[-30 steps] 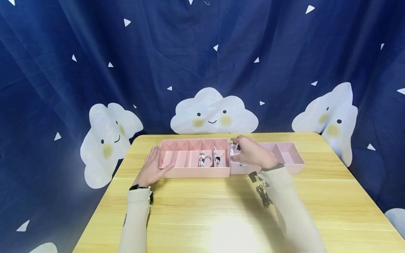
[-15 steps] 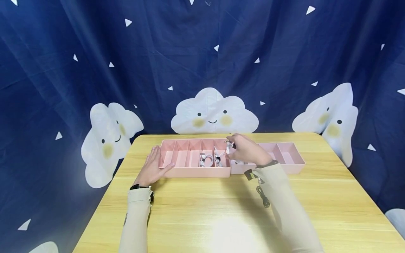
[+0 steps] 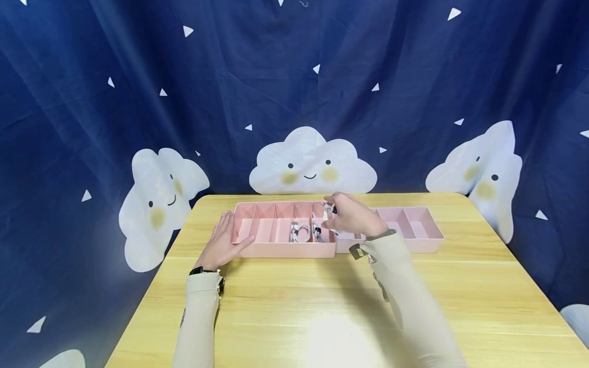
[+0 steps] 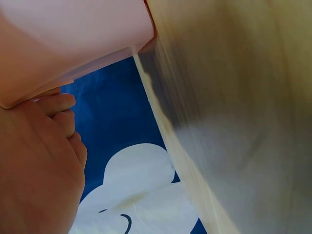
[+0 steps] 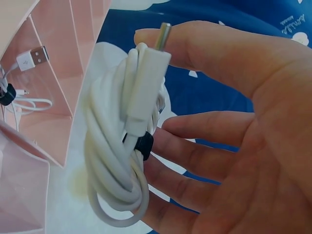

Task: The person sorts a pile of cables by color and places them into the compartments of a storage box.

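My right hand (image 3: 355, 215) pinches a coiled white USB cable (image 5: 109, 131) between thumb and fingers. A black strap binds the coil, and one plug with a metal tip sticks up. In the head view the cable hangs over the right end of a pink divided box (image 3: 280, 250). Two bundled white cables lie in that box's right-hand compartments, one being a looped cable (image 3: 301, 233). At the box's left end rests my left hand (image 3: 222, 244), fingers along the side and thumb over the front rim. The left wrist view shows that hand against the box wall (image 4: 73, 44).
A paler pink divided box (image 3: 425, 246) adjoins the first on the right, partly hidden by my right hand. Beside my right sleeve shows a dark cable (image 3: 381, 287), mostly covered. The wooden table (image 3: 276, 306) backs onto a blue cloud-patterned curtain (image 3: 221, 112).
My right hand has moved left with the white cable, from over the paler box to over the right end of the pink box. The left hand has stayed in place.
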The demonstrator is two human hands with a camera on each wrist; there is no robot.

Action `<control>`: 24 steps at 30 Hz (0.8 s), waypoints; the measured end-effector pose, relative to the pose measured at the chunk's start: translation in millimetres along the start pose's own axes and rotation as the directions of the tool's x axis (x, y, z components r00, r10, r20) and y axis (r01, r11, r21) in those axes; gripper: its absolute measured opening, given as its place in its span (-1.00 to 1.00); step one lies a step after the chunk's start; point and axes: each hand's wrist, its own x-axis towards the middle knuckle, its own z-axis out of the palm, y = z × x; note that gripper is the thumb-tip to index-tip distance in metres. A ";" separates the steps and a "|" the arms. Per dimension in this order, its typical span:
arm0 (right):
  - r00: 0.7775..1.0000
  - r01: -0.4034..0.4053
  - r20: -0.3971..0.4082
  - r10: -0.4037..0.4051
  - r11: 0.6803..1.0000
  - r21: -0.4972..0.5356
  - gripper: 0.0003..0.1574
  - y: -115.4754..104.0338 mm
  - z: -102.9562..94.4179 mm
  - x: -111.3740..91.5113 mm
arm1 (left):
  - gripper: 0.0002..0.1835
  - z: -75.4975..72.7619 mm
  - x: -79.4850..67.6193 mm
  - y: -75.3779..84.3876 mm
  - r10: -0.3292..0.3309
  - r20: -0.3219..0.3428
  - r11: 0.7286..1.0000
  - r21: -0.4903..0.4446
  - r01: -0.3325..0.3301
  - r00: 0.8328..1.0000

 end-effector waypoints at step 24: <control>1.000 0.023 0.019 -0.024 0.999 0.041 -0.40 -6.3 11.8 23.1 | 0.27 -3.3 -1.2 4.4 -0.004 0.014 1.000 -0.008 0.004 1.000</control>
